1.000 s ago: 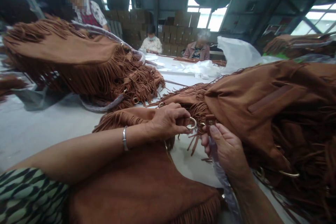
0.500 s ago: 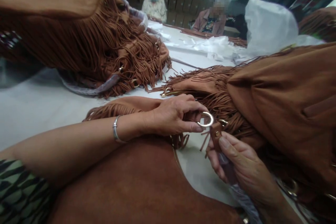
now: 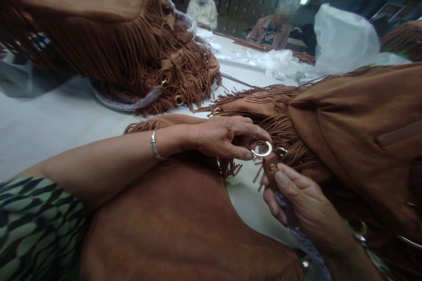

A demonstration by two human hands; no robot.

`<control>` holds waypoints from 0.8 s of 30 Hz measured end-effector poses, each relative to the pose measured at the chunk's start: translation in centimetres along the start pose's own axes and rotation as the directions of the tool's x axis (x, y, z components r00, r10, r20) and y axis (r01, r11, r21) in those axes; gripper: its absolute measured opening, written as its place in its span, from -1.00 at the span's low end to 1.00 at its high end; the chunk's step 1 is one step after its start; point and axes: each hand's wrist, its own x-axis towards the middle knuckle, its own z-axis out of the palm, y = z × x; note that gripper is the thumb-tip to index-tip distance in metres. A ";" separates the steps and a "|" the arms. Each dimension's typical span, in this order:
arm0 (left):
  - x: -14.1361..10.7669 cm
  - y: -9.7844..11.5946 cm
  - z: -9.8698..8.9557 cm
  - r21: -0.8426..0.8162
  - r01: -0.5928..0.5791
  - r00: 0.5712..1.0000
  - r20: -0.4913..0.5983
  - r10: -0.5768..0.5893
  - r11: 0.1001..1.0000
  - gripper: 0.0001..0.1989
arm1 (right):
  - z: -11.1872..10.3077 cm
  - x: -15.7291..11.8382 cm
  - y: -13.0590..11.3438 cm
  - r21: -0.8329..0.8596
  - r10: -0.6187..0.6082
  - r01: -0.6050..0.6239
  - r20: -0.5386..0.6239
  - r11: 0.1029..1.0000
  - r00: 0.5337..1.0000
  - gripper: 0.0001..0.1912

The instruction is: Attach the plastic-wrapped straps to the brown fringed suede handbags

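Note:
A gold-coloured metal ring (image 3: pixel 267 151) is pinched between the thumb and fingers of my left hand (image 3: pixel 227 137). My right hand (image 3: pixel 301 197) grips a brown leather strap (image 3: pixel 271 170) close to its end, where a small metal stud shows. The strap's end meets the lower side of the ring; whether it passes through cannot be made out. Below the stud the strap is wrapped in clear plastic film (image 3: pixel 306 246). Under my left forearm lies a brown suede bag (image 3: pixel 184 219), with a zip along its curved edge and fringe at its far side.
Fringed brown bags are heaped at the left (image 3: pixel 132 44) and right (image 3: pixel 359 114) of the white table (image 3: pixel 59 118). A translucent plastic bag (image 3: pixel 343 35) stands farther back. Two people (image 3: pixel 202 11) sit across the table, before stacked boxes.
The view has shifted slightly, so most things sit a little farther right. The ring is tilted differently in my left hand. Both hands keep their grips.

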 end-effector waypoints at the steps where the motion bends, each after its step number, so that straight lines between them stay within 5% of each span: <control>1: 0.0 0.0 -0.2 -0.016 0.001 1.000 0.011 0.000 1.000 -0.56 | 0.1 0.0 0.0 -0.006 -0.002 0.002 0.011 1.000 1.000 -0.60; 15: -0.2 1.5 -1.1 0.090 0.038 0.979 0.196 -0.055 0.995 -0.58 | 0.4 0.0 -1.9 -0.004 0.094 -0.095 0.186 0.995 0.978 -0.67; 20: -0.2 1.5 -1.8 0.092 0.068 0.972 0.220 -0.087 0.993 -0.51 | -1.4 -0.5 -5.0 -0.103 0.233 -0.227 0.050 0.968 0.971 -0.63; 24: -0.2 0.7 -1.8 -0.090 0.003 0.989 0.148 0.011 0.996 -0.55 | -1.2 -1.3 -6.9 -0.394 0.178 -0.192 -0.070 0.899 0.981 -0.52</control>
